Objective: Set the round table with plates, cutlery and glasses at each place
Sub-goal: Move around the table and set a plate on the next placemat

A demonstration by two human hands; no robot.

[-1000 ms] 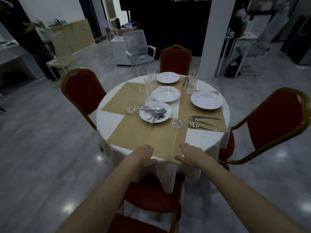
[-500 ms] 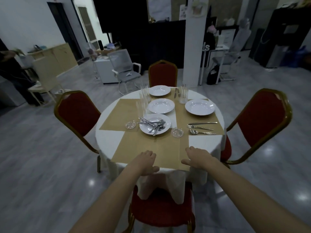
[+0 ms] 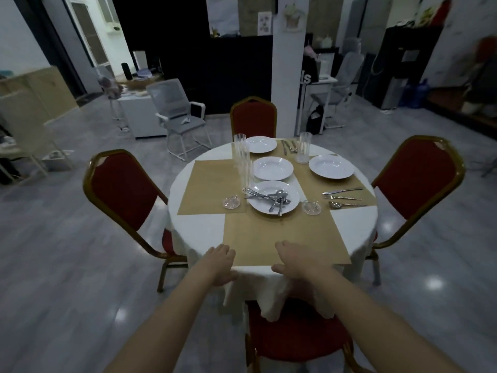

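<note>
At the worktop's [image 3: 199, 224] six o'clock edge, the left hand [image 3: 219, 261] lies flat with fingers loosely spread on the white cloth, holding nothing, and the right hand [image 3: 294, 261] lies the same way on the near mat [image 3: 282, 238], which is bare. Toward the centre stand stacked glasses [image 3: 243, 162], three empty plates [image 3: 273, 168] and a plate heaped with cutlery [image 3: 273, 197]. At three o'clock a knife, fork and spoon [image 3: 343, 196] lie near that rim.
</note>
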